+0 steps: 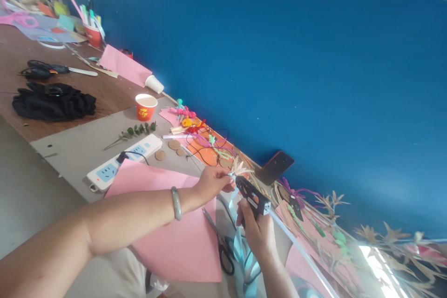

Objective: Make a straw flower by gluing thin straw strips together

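Note:
My left hand (pixel 209 184), wearing a jade-coloured bangle (pixel 176 203), pinches the base of a pale straw-like flower (pixel 239 167). Light blue ribbon (pixel 239 247) hangs from around that point and trails down the table. In my right hand (pixel 259 233) is a black glue gun (pixel 250 194), its nozzle close to the flower's base; I cannot tell whether they touch. A long whitish glue stick (pixel 300 250) extends from the gun's back. Under my left forearm lies a pink paper sheet (pixel 167 242). Scissors (pixel 226 256) with black handles rest beside the ribbon.
A white power strip (pixel 153 145) with a plugged-in cord, a red paper cup (pixel 145 108) and a leafy sprig (pixel 131 132) stand left. A phone (pixel 275 167) leans against the blue wall (pixel 279 56). Dried flowers (pixel 387 235) spread rightward. Black cloth (pixel 54 102) lies farther left.

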### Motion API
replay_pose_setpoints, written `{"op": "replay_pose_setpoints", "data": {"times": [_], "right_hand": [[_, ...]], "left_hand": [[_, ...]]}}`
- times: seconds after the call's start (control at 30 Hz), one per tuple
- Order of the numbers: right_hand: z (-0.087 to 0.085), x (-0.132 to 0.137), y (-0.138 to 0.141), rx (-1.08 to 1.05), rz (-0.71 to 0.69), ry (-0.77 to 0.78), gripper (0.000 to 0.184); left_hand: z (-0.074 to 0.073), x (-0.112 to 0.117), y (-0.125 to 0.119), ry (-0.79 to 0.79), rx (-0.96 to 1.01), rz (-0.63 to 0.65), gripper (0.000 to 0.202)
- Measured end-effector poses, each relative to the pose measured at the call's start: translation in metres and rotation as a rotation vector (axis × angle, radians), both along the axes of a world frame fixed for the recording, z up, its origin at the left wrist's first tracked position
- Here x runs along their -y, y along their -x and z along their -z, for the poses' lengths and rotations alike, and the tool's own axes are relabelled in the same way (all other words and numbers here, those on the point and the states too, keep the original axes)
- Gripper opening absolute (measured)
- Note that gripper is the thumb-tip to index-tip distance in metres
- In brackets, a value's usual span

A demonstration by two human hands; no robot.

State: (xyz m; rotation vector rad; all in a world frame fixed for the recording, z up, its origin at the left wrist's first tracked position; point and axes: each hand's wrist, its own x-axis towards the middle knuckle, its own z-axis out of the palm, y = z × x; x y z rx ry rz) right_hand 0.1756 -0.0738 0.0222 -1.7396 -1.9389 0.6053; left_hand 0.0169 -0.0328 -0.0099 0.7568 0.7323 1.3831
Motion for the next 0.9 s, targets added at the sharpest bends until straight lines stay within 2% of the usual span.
{"op": "replay_pose_setpoints", "data": {"times": [0.2, 0.4, 0.9], "right_hand": [[-0.003, 0.003, 0.005, -0.056, 0.035, -0.019, 0.058], [-0.008, 0.004, 0.008, -0.132, 0.002, -0.003, 0.053], [0.000, -0.002, -0.003, -0.106, -0.035, 0.019, 0.057]], "left_hand": [[-0.001, 0.000, 0.000, 0.005, -0.028, -0.023, 0.019], [0.001, 0.000, 0.000, -0.005, -0.019, -0.006, 0.017], [0.002, -0.002, -0.001, -0.010, -0.032, 0.011, 0.014]]}}
